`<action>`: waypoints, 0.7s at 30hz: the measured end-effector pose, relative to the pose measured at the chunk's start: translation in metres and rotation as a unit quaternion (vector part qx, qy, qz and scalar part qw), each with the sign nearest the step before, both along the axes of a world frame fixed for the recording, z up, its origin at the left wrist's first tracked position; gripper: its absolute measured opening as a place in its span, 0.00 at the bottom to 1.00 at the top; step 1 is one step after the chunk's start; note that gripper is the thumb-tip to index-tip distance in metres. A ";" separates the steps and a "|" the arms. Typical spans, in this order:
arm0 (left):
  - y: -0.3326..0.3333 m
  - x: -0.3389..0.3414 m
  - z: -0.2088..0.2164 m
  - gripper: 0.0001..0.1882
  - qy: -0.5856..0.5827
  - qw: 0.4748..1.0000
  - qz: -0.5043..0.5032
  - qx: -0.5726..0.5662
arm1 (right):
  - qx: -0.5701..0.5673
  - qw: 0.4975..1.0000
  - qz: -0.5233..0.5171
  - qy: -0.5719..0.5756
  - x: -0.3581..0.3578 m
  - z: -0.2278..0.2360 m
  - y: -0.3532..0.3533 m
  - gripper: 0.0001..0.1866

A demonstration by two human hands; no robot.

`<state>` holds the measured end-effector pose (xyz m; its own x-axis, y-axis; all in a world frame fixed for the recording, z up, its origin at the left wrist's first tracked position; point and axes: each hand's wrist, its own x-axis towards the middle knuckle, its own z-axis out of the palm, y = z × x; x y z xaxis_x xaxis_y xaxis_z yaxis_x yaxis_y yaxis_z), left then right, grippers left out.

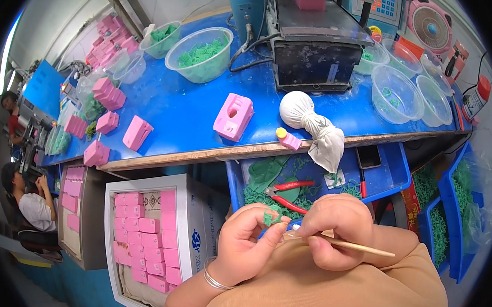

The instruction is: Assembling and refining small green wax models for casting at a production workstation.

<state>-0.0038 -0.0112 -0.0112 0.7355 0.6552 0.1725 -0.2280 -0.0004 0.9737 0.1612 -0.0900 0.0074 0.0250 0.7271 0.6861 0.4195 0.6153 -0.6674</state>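
Observation:
My left hand [247,240] pinches a small green wax piece [272,215] between thumb and fingers, in front of my body. Close to its right, my right hand [336,231] grips a thin tool with a pale wooden handle [360,246]. The tool's tip points at the green piece; whether they touch I cannot tell. Just beyond my hands is an open blue drawer [390,170] holding green wax bits and red-handled cutting pliers [288,196]. At the bench edge lie a tied white cloth pouch [310,121] and a pink mould block [233,117] with a hole.
Pink blocks [139,132] and plastic bowls [202,69] of green pieces stand on the blue bench [170,118]. A black machine [310,59] is at the back. Left below, a box [112,218] holds several pink blocks. Two people [38,211] sit far left.

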 end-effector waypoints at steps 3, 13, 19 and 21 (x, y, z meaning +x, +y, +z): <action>0.000 0.000 -0.001 0.03 0.009 1.000 0.011 0.006 | -0.009 1.000 -0.008 -0.010 0.000 0.001 -0.003 0.09; 0.002 -0.001 -0.003 0.04 0.050 0.992 0.053 0.102 | -0.177 0.960 0.036 0.212 0.004 0.013 -0.009 0.06; 0.004 -0.002 -0.006 0.02 0.060 0.993 0.013 0.103 | -0.153 0.971 0.032 0.182 0.001 0.007 -0.004 0.06; 0.003 -0.002 -0.007 0.02 0.062 0.993 0.013 0.100 | -0.147 0.973 0.034 0.176 0.001 0.006 -0.003 0.06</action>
